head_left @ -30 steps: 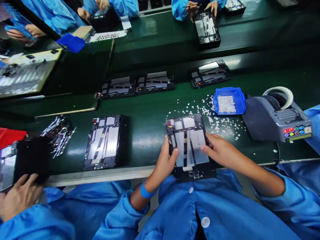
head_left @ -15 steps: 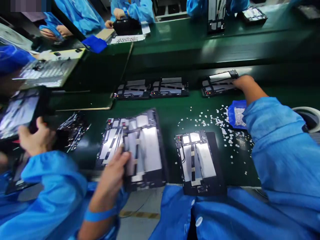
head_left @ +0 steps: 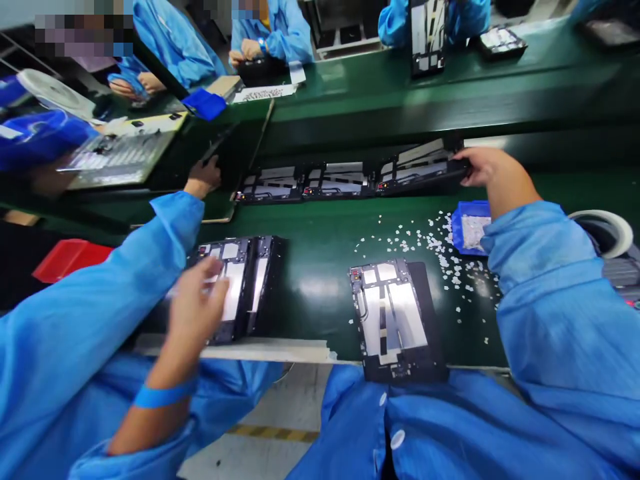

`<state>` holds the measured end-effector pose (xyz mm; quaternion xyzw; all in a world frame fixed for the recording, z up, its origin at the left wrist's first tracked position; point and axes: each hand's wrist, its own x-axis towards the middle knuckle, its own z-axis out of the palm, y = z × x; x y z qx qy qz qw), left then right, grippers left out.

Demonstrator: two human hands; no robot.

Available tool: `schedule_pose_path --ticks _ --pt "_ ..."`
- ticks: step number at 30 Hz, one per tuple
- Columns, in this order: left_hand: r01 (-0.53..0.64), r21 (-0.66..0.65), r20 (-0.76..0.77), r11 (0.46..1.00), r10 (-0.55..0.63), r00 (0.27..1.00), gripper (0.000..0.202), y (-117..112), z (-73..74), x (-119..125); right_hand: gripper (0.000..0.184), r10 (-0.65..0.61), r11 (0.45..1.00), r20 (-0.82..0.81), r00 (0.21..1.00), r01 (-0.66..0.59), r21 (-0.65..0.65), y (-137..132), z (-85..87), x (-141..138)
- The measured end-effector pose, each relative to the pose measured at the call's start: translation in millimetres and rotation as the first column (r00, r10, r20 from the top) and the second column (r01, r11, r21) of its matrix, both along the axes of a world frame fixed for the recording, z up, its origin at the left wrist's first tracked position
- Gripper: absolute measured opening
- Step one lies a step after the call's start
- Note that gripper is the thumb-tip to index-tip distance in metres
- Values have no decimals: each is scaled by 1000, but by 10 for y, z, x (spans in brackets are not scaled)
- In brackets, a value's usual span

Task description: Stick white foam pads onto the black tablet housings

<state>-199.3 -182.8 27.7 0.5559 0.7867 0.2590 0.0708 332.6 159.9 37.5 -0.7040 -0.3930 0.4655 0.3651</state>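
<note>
My left hand (head_left: 196,301) hovers with fingers spread over a stack of tablet back frames (head_left: 253,279) at the near edge of the green belt; nothing is in it. My right hand (head_left: 487,167) reaches far across the belt and grips the right end of a far tablet frame (head_left: 420,163), which is tilted up off the belt. Another tablet frame (head_left: 393,313) lies flat on a black pad directly in front of me, untouched.
Two more frames (head_left: 305,181) lie in the far row. A blue tray (head_left: 467,230) and scattered white bits (head_left: 425,240) sit right of centre, a tape roll (head_left: 607,230) further right. A co-worker's hand (head_left: 203,179) reaches to a board at left. A red bin (head_left: 70,257) sits far left.
My left hand set its frame onto the left stack and let go. My right hand closed on the far frame and tipped it up. The co-worker's arm stretched across at left.
</note>
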Motion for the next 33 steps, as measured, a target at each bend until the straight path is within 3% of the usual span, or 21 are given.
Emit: schedule_pose_path --ticks 2,4,7,8,10,13,15,17,18,20,21,22,23,25,27,30,33 --pt "209 -97 254 973 -178 951 62 -79 -249 663 30 6 1000 -176 984 -5 7 -257 199 -49" --pt "386 -171 436 907 -281 855 74 -155 -529 1297 28 -5 999 -290 957 16 35 -644 330 -75" --pt "494 -199 524 846 -334 783 71 -202 -853 1948 13 -44 996 -420 906 71 49 -1521 323 -110" --pt "491 -188 520 851 -338 784 70 -201 -917 2073 4 -104 989 -537 837 145 35 -1880 262 -135" --pt "458 -159 502 875 -328 800 73 -193 -983 2226 16 -161 976 -690 706 215 -8 -2637 68 -215" --pt "452 -149 499 879 -328 802 77 -190 -991 2334 31 -166 980 -737 655 194 -49 -3679 -297 -383" --pt "497 -147 508 855 -365 780 70 -191 -979 2373 41 -122 992 -726 677 93 -79 -4200 -483 -461" --pt "542 -118 542 832 -403 737 60 -186 -967 2383 47 121 973 -681 723 -224 -64 -4545 -556 -449" --pt "555 -98 572 826 -410 710 56 -181 -961 2374 47 308 907 -632 711 -419 -29 -4651 -546 -399" --pt "565 -79 659 821 -382 648 51 -171 -945 2340 40 644 697 -470 604 -716 34 -4744 -471 -226" --pt "565 -91 712 820 -344 612 51 -166 -934 2320 34 737 620 -377 561 -783 49 -4737 -429 -118" --pt "566 -113 762 816 -295 577 52 -163 -919 2306 31 769 609 -285 571 -792 56 -4700 -401 -11" --pt "567 -136 799 812 -249 547 54 -161 -901 2301 32 744 658 -197 639 -751 51 -4637 -399 82" --pt "567 -145 821 811 -220 526 55 -164 -861 2328 43 559 829 -41 828 -558 35 -4469 -488 190" --pt "565 -111 769 818 -290 570 53 -181 -829 2399 61 365 928 51 929 -368 53 -4311 -670 173" --pt "582 -61 638 811 -416 647 56 -243 -825 2516 87 347 931 44 937 -350 107 -4236 -931 34" --pt "613 -67 594 787 -462 658 60 -291 -839 2526 84 395 913 10 919 -393 106 -4319 -1018 1"
